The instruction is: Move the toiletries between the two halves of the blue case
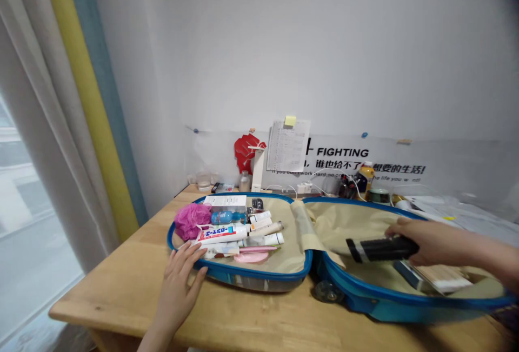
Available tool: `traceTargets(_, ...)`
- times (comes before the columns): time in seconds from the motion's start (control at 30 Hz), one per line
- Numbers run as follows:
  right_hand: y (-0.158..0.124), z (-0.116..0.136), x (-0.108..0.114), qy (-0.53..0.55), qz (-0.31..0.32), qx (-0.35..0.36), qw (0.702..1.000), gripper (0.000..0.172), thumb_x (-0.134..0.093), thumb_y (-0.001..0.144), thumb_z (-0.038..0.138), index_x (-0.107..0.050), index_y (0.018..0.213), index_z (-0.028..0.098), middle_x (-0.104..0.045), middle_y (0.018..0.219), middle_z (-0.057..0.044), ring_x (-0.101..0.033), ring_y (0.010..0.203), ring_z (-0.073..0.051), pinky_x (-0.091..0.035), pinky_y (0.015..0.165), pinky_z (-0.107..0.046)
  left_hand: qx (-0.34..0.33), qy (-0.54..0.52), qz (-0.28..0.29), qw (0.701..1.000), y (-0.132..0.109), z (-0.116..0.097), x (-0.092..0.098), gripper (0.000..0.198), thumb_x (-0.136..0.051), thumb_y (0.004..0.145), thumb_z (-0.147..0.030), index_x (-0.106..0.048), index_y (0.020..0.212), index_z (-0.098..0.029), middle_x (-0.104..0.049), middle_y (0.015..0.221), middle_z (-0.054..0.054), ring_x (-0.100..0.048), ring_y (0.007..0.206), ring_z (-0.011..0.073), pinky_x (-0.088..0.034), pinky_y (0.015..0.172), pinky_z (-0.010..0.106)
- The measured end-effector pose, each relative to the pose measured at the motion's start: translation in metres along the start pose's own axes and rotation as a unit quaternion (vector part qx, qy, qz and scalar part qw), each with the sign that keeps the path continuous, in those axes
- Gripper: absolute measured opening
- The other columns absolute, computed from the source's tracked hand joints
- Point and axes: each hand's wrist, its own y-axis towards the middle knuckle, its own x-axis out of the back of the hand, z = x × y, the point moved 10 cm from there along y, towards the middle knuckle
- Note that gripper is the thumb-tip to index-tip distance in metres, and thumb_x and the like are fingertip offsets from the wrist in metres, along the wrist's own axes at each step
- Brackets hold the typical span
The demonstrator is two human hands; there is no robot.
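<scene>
An open blue suitcase [259,277] lies on the table, both halves spread flat. My right hand [421,238] grips a black cylindrical object with a grey band [381,249], held over the right half. Its exact kind is unclear. My left hand [182,271] rests with fingers apart on the front rim of the left half. Near its fingertips lie a toothpaste box [223,234], a pink bath puff [192,220], a blue bottle [223,217], a pink soap-dish-like item [251,257] and several white tubes [273,239]. Under my right hand sit books [440,275].
The wooden table [121,281] has its left edge by a curtain [81,98] and window. Behind the suitcase stand a white lamp [257,168], a glass jar [244,181] and a yellow bottle [366,176]. Papers [458,211] lie at the back right.
</scene>
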Motion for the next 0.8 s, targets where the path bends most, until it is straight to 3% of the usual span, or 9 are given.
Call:
traceTargets(0.1, -0.001, 0.014, 0.037, 0.043, -0.009, 0.006, 0.999, 0.047, -0.064, 0.066, 0.031, -0.062, 0.113, 0.025, -0.064, 0.112, -0.014, -0.063, 0.096, -0.027, -0.046, 0.083, -0.036, 0.003, -0.001, 0.007, 1.000, 0.000, 0.000, -0.001, 0.037, -0.047, 0.090, -0.033, -0.054, 0.125, -0.026, -0.059, 0.131, 0.007, -0.049, 0.126, 0.0255, -0.034, 0.108, 0.050)
traceTargets(0.2, 0.001, 0.078, 0.051, 0.158, -0.007, 0.091, 0.983, 0.061, -0.060, 0.071, 0.051, -0.050, 0.126, 0.026, -0.064, 0.117, -0.011, -0.062, 0.102, -0.026, -0.047, 0.086, -0.035, 0.003, -0.001, 0.004, 1.000, 0.001, -0.001, -0.001, 0.042, -0.046, 0.091, -0.032, -0.048, 0.133, -0.027, -0.055, 0.136, 0.008, -0.045, 0.131, 0.0257, -0.032, 0.110, 0.051)
traceTargets(0.3, 0.005, 0.170, 0.038, 0.215, 0.017, 0.183, 0.959, 0.057, -0.061, 0.072, 0.051, -0.051, 0.121, 0.025, -0.066, 0.115, -0.007, -0.063, 0.100, -0.023, -0.048, 0.084, -0.032, -0.003, -0.002, 0.000, 1.000, 0.002, -0.004, 0.000, 0.046, -0.046, 0.092, -0.032, -0.043, 0.137, -0.028, -0.054, 0.138, 0.008, -0.045, 0.131, 0.0258, -0.031, 0.110, 0.050)
traceTargets(0.4, 0.010, 0.253, 0.016, 0.200, 0.018, 0.243, 0.949, 0.052, -0.063, 0.072, 0.048, -0.055, 0.117, 0.024, -0.068, 0.108, -0.008, -0.064, 0.096, -0.025, -0.048, 0.079, -0.034, -0.002, -0.004, -0.004, 1.000, 0.003, -0.006, 0.001, 0.053, -0.046, 0.092, -0.034, -0.035, 0.143, -0.028, -0.051, 0.140, 0.009, -0.044, 0.131, 0.0268, -0.032, 0.109, 0.051)
traceTargets(0.5, 0.015, 0.310, -0.003, 0.191, 0.027, 0.281, 0.940, 0.056, -0.066, 0.071, 0.051, -0.057, 0.119, 0.024, -0.068, 0.109, -0.009, -0.064, 0.097, -0.029, -0.048, 0.078, -0.037, 0.009, -0.011, -0.022, 1.000, 0.002, -0.006, 0.006, 0.064, -0.047, 0.092, -0.036, -0.020, 0.149, -0.025, -0.042, 0.146, 0.014, -0.039, 0.135, 0.0283, -0.035, 0.107, 0.051)
traceTargets(0.67, 0.014, 0.359, -0.017, 0.201, 0.029, 0.348, 0.915, 0.059, -0.064, 0.075, 0.048, -0.054, 0.128, 0.022, -0.062, 0.124, -0.013, -0.059, 0.111, -0.030, -0.045, 0.090, -0.039, -0.040, 0.016, -0.075, 0.996, 0.003, -0.024, 0.022, 0.074, -0.051, 0.089, -0.035, -0.013, 0.151, -0.022, -0.020, 0.157, 0.015, -0.021, 0.144, 0.0303, -0.023, 0.113, 0.053)
traceTargets(0.8, 0.011, 0.374, -0.023, 0.212, 0.028, 0.382, 0.899, 0.057, -0.061, 0.079, 0.045, -0.053, 0.130, 0.021, -0.061, 0.124, -0.011, -0.057, 0.113, -0.027, -0.043, 0.094, -0.037, -0.081, 0.050, -0.039, 0.995, 0.018, -0.042, 0.015, 0.064, -0.049, 0.090, -0.036, -0.026, 0.148, -0.025, -0.037, 0.150, 0.011, -0.026, 0.142, 0.0281, -0.016, 0.116, 0.050)
